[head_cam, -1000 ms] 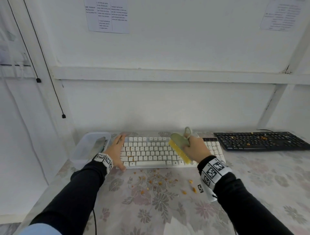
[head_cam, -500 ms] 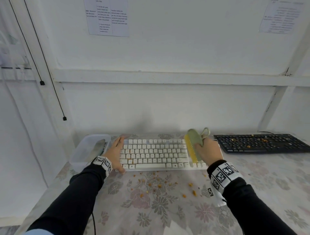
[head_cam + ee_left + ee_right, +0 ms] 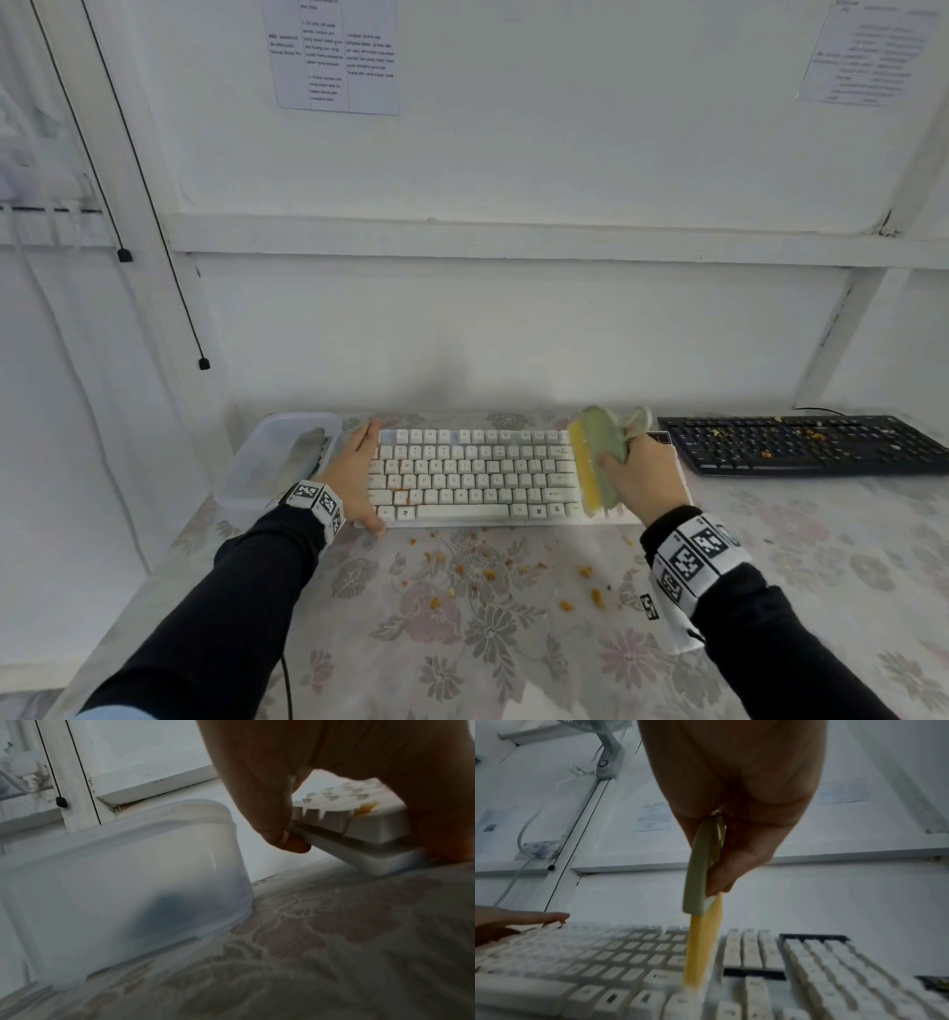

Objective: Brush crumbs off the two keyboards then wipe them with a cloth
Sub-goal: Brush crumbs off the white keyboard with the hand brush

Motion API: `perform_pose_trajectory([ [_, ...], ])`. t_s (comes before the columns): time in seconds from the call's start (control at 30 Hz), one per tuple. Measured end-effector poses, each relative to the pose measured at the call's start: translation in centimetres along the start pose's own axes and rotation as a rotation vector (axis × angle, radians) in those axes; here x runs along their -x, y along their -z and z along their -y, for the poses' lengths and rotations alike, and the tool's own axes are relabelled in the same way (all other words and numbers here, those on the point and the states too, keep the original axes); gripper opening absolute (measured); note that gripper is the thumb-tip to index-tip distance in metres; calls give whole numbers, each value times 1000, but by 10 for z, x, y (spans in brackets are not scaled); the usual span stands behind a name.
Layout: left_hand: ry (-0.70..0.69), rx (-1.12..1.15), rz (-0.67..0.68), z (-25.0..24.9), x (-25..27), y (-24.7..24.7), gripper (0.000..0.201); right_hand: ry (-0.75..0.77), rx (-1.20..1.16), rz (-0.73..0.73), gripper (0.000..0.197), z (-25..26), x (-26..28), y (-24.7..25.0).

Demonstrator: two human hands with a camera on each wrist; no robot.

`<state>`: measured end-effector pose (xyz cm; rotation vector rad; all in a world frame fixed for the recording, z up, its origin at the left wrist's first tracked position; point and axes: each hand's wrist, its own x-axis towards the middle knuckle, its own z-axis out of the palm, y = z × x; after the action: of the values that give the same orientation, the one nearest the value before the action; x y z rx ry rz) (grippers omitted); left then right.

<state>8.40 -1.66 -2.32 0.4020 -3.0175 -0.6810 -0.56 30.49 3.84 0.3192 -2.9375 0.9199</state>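
My left hand (image 3: 354, 473) grips the left end of the white keyboard (image 3: 472, 473), fingers on its far edge and thumb at the near corner. In the left wrist view the white keyboard (image 3: 372, 825) looks tilted, its far side raised under my left hand (image 3: 257, 780). My right hand (image 3: 642, 478) holds a green brush (image 3: 598, 462) with yellow bristles on the keys near the keyboard's right end. The right wrist view shows the brush (image 3: 698, 872) standing upright on the keys. A few orange stains remain on the lower left keys. The black keyboard (image 3: 801, 444) lies at the right with crumbs on it.
Orange crumbs (image 3: 488, 570) lie scattered on the floral tablecloth (image 3: 462, 642) in front of the white keyboard. A translucent plastic box (image 3: 277, 462) with something grey inside stands against the keyboard's left end. A white wall runs close behind both keyboards.
My right hand has swept the brush rightward across the white keyboard, from its middle to near its right end. My left hand has kept its hold on the left end.
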Motion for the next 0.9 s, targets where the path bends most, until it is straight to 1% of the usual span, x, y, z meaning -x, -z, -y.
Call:
perform_pose_trajectory([
  [0.07, -2, 0, 4, 1, 0, 0, 152, -6, -10, 14, 21, 4, -1, -13],
  [0.13, -2, -6, 4, 2, 0, 0, 152, -35, 9, 46, 23, 0, -1, -23],
  [0.23, -7, -12, 0, 2, -1, 0, 152, -82, 73, 131, 15, -10, 7, -22],
  [0.33, -7, -11, 2, 2, -1, -1, 150, -101, 112, 183, 12, -15, 16, -8],
  [0.4, -6, -16, 0, 2, -1, -1, 150, -92, 69, 152, 6, -8, 16, 2],
  [0.43, -8, -20, 0, 2, -1, 0, 151, -70, 42, 115, 5, -2, 16, 6],
  [0.5, -11, -19, 2, 2, -1, 0, 151, -7, 17, 58, 15, 14, 12, 4],
  [0.57, -10, -20, -4, 2, -1, 0, 150, 65, -33, 66, 15, 35, 9, -7],
  [0.63, -10, -20, -3, 2, 0, 1, 150, 101, -90, 111, 9, 54, 9, -23],
  [0.67, -10, -17, 1, 2, 0, 1, 150, 110, -93, 129, 9, 61, 9, -30],
  [0.73, -8, -7, 15, 2, 0, 1, 151, 98, -62, 192, 14, 66, 11, -42],
  [0.8, -5, 2, 29, 3, -1, 2, 152, 70, -31, 291, 20, 63, 19, -47],
  [0.83, -3, 3, 33, 3, -1, 3, 152, 53, -24, 341, 15, 62, 23, -46],
  [0.87, -1, 2, 37, 3, 0, 3, 152, 55, -21, 370, 6, 61, 28, -44],
  [0.9, -1, 2, 39, 3, 0, 4, 152, 41, -26, 379, 8, 61, 32, -41],
])
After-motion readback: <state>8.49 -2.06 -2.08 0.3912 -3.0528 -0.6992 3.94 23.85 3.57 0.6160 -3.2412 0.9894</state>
